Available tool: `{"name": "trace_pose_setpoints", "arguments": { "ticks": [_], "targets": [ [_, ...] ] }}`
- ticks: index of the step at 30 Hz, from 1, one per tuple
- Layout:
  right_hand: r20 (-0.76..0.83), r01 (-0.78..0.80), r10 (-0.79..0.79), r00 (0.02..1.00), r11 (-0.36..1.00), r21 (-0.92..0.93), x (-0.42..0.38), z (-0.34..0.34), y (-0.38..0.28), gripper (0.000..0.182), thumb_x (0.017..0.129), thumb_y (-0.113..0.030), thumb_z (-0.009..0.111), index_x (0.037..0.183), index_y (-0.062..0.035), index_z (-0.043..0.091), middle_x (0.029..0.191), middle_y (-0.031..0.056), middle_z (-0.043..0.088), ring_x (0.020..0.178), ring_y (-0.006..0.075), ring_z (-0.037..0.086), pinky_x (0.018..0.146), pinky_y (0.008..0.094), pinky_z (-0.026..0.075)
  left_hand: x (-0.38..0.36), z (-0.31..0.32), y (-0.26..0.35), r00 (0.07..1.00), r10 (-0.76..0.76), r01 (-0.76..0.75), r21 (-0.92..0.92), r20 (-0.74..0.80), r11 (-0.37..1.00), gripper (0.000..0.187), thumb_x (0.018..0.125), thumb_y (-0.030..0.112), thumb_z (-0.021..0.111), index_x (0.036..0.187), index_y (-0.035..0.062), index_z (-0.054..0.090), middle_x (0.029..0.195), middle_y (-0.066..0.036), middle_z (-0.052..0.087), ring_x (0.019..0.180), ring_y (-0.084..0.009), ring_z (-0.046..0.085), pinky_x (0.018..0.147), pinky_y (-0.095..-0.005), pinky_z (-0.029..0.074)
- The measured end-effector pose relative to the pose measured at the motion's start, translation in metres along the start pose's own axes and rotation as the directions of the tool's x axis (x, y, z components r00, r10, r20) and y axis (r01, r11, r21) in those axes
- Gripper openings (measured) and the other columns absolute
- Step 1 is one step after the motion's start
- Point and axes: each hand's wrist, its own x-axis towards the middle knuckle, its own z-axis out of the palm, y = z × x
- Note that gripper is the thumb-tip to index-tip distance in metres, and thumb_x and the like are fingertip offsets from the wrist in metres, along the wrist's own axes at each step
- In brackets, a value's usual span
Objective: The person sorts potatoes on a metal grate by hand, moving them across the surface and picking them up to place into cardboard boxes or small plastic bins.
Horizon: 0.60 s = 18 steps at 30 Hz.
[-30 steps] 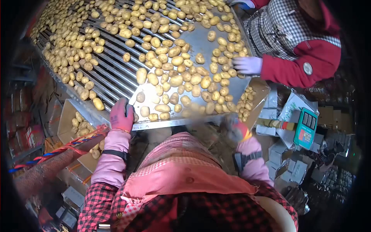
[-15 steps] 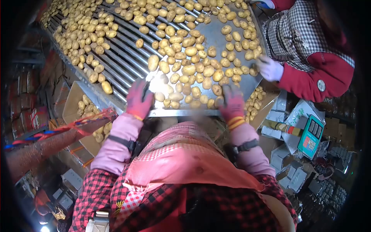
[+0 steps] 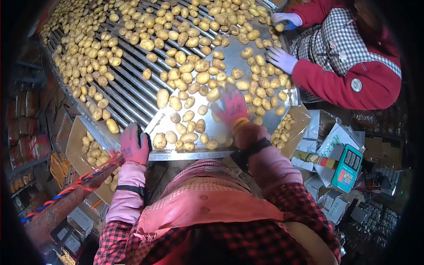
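Note:
My left hand (image 3: 134, 145), in a pink and dark glove, rests at the near left corner of the metal sorting table (image 3: 160, 156), its fingers stretched out and the thumb apart. Further in, my right hand (image 3: 234, 107) reaches over the table among the potatoes (image 3: 202, 78). Its gloved fingers are spread and slightly blurred, with potatoes just beyond and beside the fingertips. Nothing shows in the grasp of either hand. Several potatoes (image 3: 189, 137) lie near the front lip between my hands. Bare shiny metal shows around them.
Metal rollers (image 3: 140, 77) carrying more potatoes run along the left. At the right, a person's gloved hand (image 3: 282, 59) reaches onto the table. Cardboard boxes of potatoes (image 3: 76, 140) stand below both sides. A rope-wrapped bar (image 3: 66, 198) juts in at left, a green scale display (image 3: 347, 168) at right.
My right hand has moved from the front edge inward over the potatoes, and those near the edge have thinned out. The other person's second hand has come into view. My view has shifted.

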Motion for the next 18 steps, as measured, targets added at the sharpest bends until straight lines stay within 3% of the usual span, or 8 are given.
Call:
{"name": "trace_pose_setpoints", "arguments": {
  "ticks": [3,5,7,10,13,16,17,18],
  "targets": [
    [-0.117,0.009,0.006,0.993,0.992,0.129,0.006,-0.011,0.039,0.057,0.083,-0.041,0.066,0.13,-0.0103,0.056,0.128,0.0159,0.057,0.114,0.0334,0.057,0.097,0.0439,0.046,0.001,0.001,0.001,1.0,-0.021,0.021,-0.003,0.007,1.0,0.048,0.086,0.021,0.063,0.129,-0.001,0.053,0.129,-0.024,0.055,0.119,-0.0414,0.05,0.103,-0.049,0.038],
    [-0.163,-0.316,0.36,0.918,0.916,0.248,0.02,-0.02,0.085,0.056,0.084,-0.041,0.065,0.132,-0.0135,0.054,0.124,0.0165,0.059,0.11,0.0312,0.06,0.093,0.0423,0.049,0.001,-0.001,0.004,0.999,-0.031,0.031,-0.001,0.018,1.0,0.047,0.086,0.021,0.063,0.128,-0.0006,0.054,0.127,-0.024,0.055,0.118,-0.0413,0.051,0.103,-0.0489,0.038],
    [-0.211,-0.388,0.377,0.902,0.922,-0.012,0.046,-0.018,0.116,0.056,0.086,-0.043,0.063,0.135,-0.0167,0.051,0.126,0.016,0.058,0.111,0.0306,0.06,0.092,0.0417,0.05,0.004,0.0,0.006,0.999,-0.039,0.039,-0.001,0.026,0.999,0.046,0.086,0.02,0.063,0.127,-0.0002,0.055,0.126,-0.023,0.056,0.117,-0.041,0.052,0.102,-0.0487,0.039],
    [0.035,-0.451,0.459,0.888,0.883,-0.127,0.096,-0.028,0.117,0.068,0.083,-0.043,0.067,0.141,-0.019,0.044,0.13,0.0128,0.057,0.117,0.0305,0.059,0.092,0.042,0.051,0.005,-0.004,0.01,0.999,-0.039,0.038,0.008,0.026,0.999,0.043,0.086,0.019,0.063,0.124,0.0008,0.057,0.122,-0.022,0.058,0.114,-0.0403,0.054,0.1,-0.0481,0.041],
    [0.149,-0.497,0.516,0.843,0.855,-0.149,0.117,-0.022,0.109,0.062,0.08,-0.042,0.07,0.133,-0.0165,0.053,0.135,0.0167,0.056,0.117,0.0348,0.058,0.095,0.0452,0.048,0.007,-0.006,0.013,0.999,-0.038,0.038,0.003,0.01,0.999,0.04,0.086,0.018,0.062,0.122,0.001,0.058,0.12,-0.023,0.059,0.111,-0.0404,0.055,0.098,-0.0472,0.043],
    [0.238,-0.548,0.503,0.831,0.813,0.196,0.119,-0.026,0.126,0.063,0.081,-0.038,0.072,0.133,-0.0106,0.052,0.131,0.0161,0.058,0.114,0.031,0.061,0.093,0.0418,0.049,0.008,-0.009,0.013,0.998,-0.046,0.048,-0.047,0.029,0.998,0.039,0.086,0.017,0.061,0.121,0.0007,0.058,0.119,-0.022,0.059,0.109,-0.0407,0.055,0.096,-0.0484,0.043],
    [0.174,-0.44,0.423,0.889,0.683,0.583,0.107,-0.014,0.133,0.052,0.089,-0.029,0.068,0.131,-0.0031,0.051,0.127,0.0141,0.059,0.11,0.023,0.061,0.092,0.0351,0.051,0.008,-0.008,0.011,0.999,-0.034,0.034,-0.052,0.01,0.998,0.039,0.086,0.017,0.061,0.121,0.0006,0.058,0.119,-0.022,0.06,0.109,-0.0407,0.055,0.096,-0.0484,0.043],
    [0.003,-0.226,0.289,0.957,0.741,0.632,0.094,-0.003,0.137,0.05,0.09,-0.028,0.067,0.13,-0.0021,0.052,0.126,0.0155,0.059,0.111,0.0242,0.061,0.094,0.0356,0.05,0.008,-0.006,0.01,1.0,-0.025,0.024,-0.057,-0.012,0.998,0.039,0.086,0.017,0.061,0.121,0.0006,0.057,0.119,-0.022,0.06,0.109,-0.0407,0.055,0.096,-0.0484,0.043]
  ]
}}
